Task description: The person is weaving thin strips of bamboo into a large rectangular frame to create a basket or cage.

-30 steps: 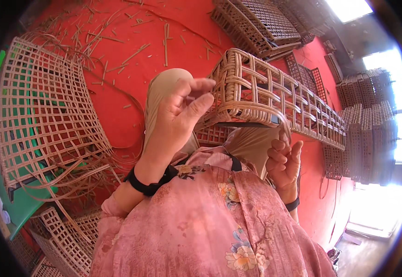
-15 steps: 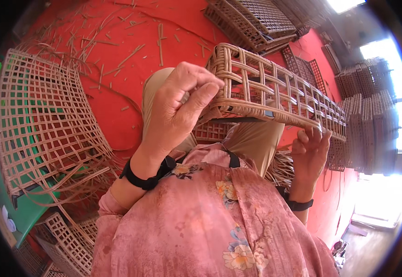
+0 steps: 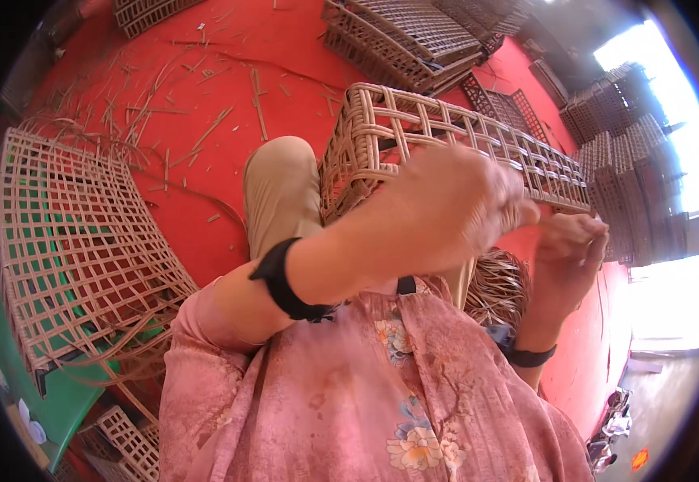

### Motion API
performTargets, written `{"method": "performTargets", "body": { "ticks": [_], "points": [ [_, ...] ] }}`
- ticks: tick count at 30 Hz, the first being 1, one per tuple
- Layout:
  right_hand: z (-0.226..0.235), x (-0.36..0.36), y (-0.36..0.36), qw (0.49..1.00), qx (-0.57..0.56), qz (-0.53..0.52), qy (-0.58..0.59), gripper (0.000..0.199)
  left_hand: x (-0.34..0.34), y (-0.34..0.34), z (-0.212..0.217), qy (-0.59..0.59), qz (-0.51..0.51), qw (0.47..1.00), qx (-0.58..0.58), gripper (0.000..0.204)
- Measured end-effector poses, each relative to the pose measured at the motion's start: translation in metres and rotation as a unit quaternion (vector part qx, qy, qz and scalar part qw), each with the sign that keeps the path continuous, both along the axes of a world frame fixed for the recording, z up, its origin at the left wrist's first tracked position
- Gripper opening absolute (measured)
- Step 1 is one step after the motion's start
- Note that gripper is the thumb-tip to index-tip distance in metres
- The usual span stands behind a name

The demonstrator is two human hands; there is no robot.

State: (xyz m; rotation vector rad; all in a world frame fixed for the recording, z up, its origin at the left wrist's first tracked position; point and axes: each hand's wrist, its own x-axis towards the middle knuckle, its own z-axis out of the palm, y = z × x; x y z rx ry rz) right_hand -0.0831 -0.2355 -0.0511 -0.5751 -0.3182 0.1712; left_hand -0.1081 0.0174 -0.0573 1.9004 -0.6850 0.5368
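Observation:
A long woven wicker piece (image 3: 355, 120), box-shaped with an open lattice of light brown strands, lies slantwise across my lap. My left hand (image 3: 466, 193) reaches across its near side, slightly blurred, with the fingers curled in. Close by, at the piece's right end, is my right hand (image 3: 570, 253), its fingers bent together in a pinch. Whatever either hand holds is too small or hidden to make out. My left forearm and hand cover part of the lattice's lower edge.
A curved lattice panel (image 3: 84, 241) with loose strands rests on a green chair (image 3: 68, 402) at the left. Strand scraps (image 3: 213, 128) litter the red floor. Beside my right wrist lies a strand bundle (image 3: 494, 293). Wicker pieces are stacked at the back (image 3: 405, 40) and right (image 3: 630, 177).
My left hand has moved right, from the piece's left corner to near my right hand. My right hand has shifted slightly right. The view has shifted, and more of my left knee shows.

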Motion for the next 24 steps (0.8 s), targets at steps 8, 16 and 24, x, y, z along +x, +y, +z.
{"method": "performTargets", "body": {
  "ticks": [8,16,24],
  "points": [
    [0.049,0.059,-0.139,0.995,0.0,-0.063,-0.075,0.015,-0.025,0.102,0.016,0.156,0.003,0.944,-0.292,0.027],
    [0.079,0.09,-0.062,0.78,-0.411,-0.401,-0.249,0.031,-0.029,0.168,-0.073,0.042,-0.255,0.796,-0.548,0.046],
    [0.089,0.165,-0.035,0.952,-0.15,0.096,-0.251,0.042,-0.061,0.21,-0.113,0.011,-0.17,0.738,-0.653,0.04]
  ]
}}
